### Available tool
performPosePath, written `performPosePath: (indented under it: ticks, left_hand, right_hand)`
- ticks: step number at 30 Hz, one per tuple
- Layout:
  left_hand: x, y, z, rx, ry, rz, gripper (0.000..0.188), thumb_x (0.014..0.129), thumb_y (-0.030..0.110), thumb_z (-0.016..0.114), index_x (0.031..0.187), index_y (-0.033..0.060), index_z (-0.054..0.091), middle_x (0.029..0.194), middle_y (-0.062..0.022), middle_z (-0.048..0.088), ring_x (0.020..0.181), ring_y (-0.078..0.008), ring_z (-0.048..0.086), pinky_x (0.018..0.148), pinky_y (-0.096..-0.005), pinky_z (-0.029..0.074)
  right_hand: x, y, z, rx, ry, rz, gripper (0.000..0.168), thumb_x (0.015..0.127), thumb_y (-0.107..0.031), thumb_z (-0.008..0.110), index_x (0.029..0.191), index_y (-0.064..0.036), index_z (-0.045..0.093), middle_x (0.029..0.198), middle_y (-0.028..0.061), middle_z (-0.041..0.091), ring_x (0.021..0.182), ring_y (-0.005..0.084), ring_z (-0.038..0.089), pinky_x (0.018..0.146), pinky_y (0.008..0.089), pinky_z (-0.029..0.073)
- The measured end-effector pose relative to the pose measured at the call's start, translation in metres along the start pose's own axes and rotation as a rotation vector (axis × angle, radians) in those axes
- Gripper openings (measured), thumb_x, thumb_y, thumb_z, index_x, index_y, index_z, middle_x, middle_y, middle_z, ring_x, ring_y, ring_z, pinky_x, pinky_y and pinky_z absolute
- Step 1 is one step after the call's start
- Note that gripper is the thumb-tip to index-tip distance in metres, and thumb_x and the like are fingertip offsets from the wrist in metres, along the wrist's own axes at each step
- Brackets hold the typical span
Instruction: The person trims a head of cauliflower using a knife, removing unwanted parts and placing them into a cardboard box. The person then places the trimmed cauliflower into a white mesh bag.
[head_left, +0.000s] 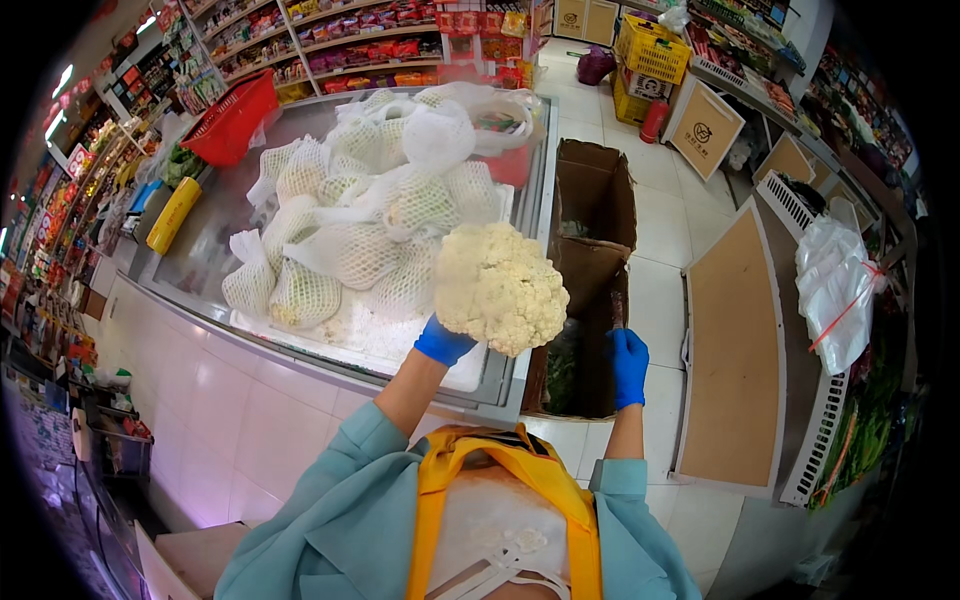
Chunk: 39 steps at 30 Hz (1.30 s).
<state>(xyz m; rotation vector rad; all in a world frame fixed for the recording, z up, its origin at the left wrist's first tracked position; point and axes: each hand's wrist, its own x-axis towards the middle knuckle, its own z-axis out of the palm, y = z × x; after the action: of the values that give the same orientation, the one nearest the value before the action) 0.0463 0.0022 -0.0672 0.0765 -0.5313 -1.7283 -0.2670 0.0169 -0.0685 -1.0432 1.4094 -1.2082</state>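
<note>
My left hand (445, 341), in a blue glove, holds a large cauliflower head (502, 289) from below, over the right edge of the display case; the cauliflower hides most of its fingers. My right hand (628, 367), also blue-gloved, is at the right wall of an open cardboard box, its fingers curled around something thin and dark that I cannot make out. Beside the cauliflower, several cauliflowers in white foam net sleeves (352, 255) are heaped on a white foam board (367, 326). Green leaves (561, 367) lie inside the cardboard box (592, 259).
A red basket (231, 120) and a yellow roll (174, 216) rest on the far left of the display case (217, 319). Right of the boxes is tiled floor (656, 292), then a board-fronted produce stand (735, 352) with plastic bags (836, 285). Yellow crates (652, 49) and a red cylinder (654, 121) stand beyond.
</note>
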Motion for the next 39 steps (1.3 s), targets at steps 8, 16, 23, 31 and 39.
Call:
performPosePath:
  ticks: [8,16,23,31,39]
  left_hand:
    - [0.009,-0.009,-0.021,0.415,-0.165,0.054,0.046,0.097,0.026,0.037,0.138,0.0066,0.027,0.138,-0.0103,0.037,0.123,-0.0255,0.040,0.102,-0.0390,0.037]
    - [0.015,-0.017,-0.018,-0.016,-0.128,-0.069,0.040,0.095,0.025,0.039,0.130,0.0076,0.032,0.130,-0.0092,0.040,0.116,-0.0243,0.043,0.097,-0.0381,0.038]
    - [0.027,-0.026,0.014,0.259,0.151,-0.110,0.031,0.091,0.024,0.044,0.118,0.0103,0.037,0.118,-0.0063,0.043,0.107,-0.0213,0.045,0.090,-0.0365,0.039]
    - [0.047,-0.044,0.020,0.378,0.269,-0.161,0.021,0.087,0.023,0.049,0.104,0.0134,0.042,0.104,-0.0029,0.046,0.096,-0.0179,0.047,0.082,-0.0346,0.040]
    - [0.050,-0.076,0.026,0.438,0.410,-0.186,0.013,0.082,0.023,0.055,0.090,0.0165,0.047,0.090,0.0004,0.049,0.085,-0.0145,0.049,0.074,-0.0328,0.041]
  right_hand:
    - [-0.005,-0.016,0.006,-0.178,0.048,-0.210,0.018,0.089,-0.018,0.056,0.087,-0.002,0.065,0.065,-0.0034,0.052,0.057,0.0045,0.042,0.051,0.0209,0.034]
    - [-0.060,-0.113,0.035,-0.157,-0.284,-0.387,0.023,0.090,-0.013,0.049,0.108,-0.002,0.057,0.074,0.0044,0.056,0.064,0.0098,0.048,0.062,0.0225,0.042]
    - [-0.057,-0.107,0.021,-0.191,-0.341,-0.447,0.011,0.085,-0.004,0.056,0.094,0.002,0.061,0.074,0.0067,0.061,0.066,0.0093,0.052,0.062,0.0237,0.045]
    - [-0.040,-0.094,0.009,-0.216,-0.171,-0.425,0.011,0.081,-0.010,0.062,0.089,-0.002,0.063,0.076,0.0127,0.063,0.064,0.0217,0.061,0.060,0.0264,0.048]
    - [-0.016,-0.080,-0.002,-0.186,-0.209,-0.259,0.010,0.081,-0.005,0.063,0.091,-0.001,0.063,0.077,0.0114,0.064,0.066,0.0169,0.061,0.062,0.0255,0.048]
